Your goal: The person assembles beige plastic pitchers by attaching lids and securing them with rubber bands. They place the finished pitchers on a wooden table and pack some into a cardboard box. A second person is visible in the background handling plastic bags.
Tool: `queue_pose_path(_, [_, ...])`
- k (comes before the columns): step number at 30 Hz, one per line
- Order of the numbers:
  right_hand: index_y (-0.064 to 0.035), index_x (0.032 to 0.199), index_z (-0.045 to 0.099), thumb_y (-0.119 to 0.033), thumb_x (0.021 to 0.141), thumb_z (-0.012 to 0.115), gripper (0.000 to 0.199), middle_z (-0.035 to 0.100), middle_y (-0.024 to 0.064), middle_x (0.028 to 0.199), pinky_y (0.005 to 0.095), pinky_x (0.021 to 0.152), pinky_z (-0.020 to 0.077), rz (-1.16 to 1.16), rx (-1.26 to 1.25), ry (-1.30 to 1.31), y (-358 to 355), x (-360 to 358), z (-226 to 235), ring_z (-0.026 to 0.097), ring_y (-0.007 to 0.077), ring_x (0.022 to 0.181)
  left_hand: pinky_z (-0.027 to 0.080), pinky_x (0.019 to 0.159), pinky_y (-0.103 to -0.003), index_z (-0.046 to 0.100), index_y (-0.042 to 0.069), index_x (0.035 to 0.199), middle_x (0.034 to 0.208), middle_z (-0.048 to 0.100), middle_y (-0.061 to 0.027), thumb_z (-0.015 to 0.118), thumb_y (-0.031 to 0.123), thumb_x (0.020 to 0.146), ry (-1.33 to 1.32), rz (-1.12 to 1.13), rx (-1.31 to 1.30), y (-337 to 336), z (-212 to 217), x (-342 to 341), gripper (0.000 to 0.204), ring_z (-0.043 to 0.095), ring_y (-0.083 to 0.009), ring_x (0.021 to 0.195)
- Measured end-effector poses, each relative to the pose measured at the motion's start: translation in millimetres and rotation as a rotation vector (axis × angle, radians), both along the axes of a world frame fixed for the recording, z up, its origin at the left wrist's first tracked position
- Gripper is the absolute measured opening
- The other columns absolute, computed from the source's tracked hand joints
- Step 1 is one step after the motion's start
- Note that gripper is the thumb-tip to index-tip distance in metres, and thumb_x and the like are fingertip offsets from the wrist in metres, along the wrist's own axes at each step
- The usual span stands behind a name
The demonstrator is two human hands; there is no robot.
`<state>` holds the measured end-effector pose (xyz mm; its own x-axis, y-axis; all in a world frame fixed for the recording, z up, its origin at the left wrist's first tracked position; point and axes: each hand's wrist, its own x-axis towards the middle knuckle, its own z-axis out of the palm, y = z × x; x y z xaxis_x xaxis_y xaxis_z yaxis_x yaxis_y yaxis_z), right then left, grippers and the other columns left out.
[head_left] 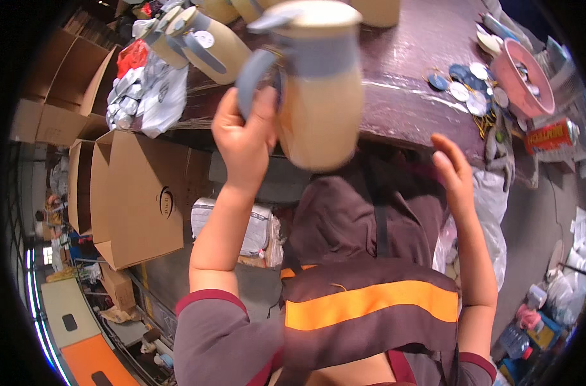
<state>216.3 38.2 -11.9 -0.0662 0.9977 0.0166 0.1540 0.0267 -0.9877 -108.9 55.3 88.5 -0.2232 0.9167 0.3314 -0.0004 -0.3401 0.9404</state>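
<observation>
My left hand (248,128) is wrapped round the blue-grey handle of a beige jug (322,116), lifted above the table's near edge. The jug has a pale lid and a blue-grey band below it, and motion blurs it slightly. Off to the right, my right hand (454,170) is at the table edge with its fingers apart, holding nothing. Nearest to it on the table lie several round blue and white tags (466,90) with yellow strings. More beige jugs (206,48) stand or lean at the table's back left, one with a white round tag.
The dark table (402,106) spans the front. A pink basin (524,77) of small items sits at its right, near a red-orange box (551,136). Plastic bags (164,93) lie on its left end. Open cardboard boxes (141,193) stand at the left, and a wrapped grey bundle (241,225) lies below.
</observation>
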Motion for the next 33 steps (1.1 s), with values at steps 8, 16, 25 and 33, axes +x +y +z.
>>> queue_pose_path(8, [-0.0038,0.117,0.059,-0.016,0.087,0.062,0.033,0.06,0.0088,0.118,0.0312,0.089,0.0444,0.095,0.219,-0.226,75,-52,-10,0.057,0.0186,0.104,0.04,0.049,-0.024,0.05,0.004,0.087,0.061,0.054,-0.0006,0.067,0.017,0.089,0.222,0.459,0.12,127,-78,-112,0.021,0.05,-0.0082,0.051])
queue_pose_path(16, [0.0004,0.112,0.056,-0.023,0.075,0.062,0.044,0.063,0.021,0.109,0.0417,0.091,0.0479,-0.039,0.926,-0.803,323,-138,126,0.061,0.0321,0.105,0.046,0.084,-0.036,0.05,0.001,0.12,0.107,0.058,-0.0102,0.064,0.011,0.086,0.628,0.465,-0.042,145,-97,-176,0.038,0.057,-0.0213,0.097])
queue_pose_path(25, [-0.0082,0.094,0.068,-0.026,0.079,0.067,0.024,0.065,0.0174,0.098,0.042,0.078,0.0502,-0.17,0.674,-0.82,353,-86,111,0.062,0.0334,0.091,0.044,0.094,-0.031,0.057,0.0,0.116,0.117,0.059,-0.0092,0.059,0.004,0.089,0.379,0.23,-0.461,0,-154,-120,0.027,0.056,-0.0175,0.108])
queue_pose_path(33, [-0.0061,0.095,0.068,-0.029,0.076,0.076,0.031,0.062,0.0107,0.093,0.0361,0.075,0.0492,0.156,0.789,-0.261,97,-55,94,0.062,0.027,0.087,0.047,0.083,-0.029,0.044,-0.001,0.132,0.102,0.059,-0.0062,0.063,0.009,0.089,0.822,0.136,0.246,17,-18,12,0.048,0.058,-0.0151,0.091])
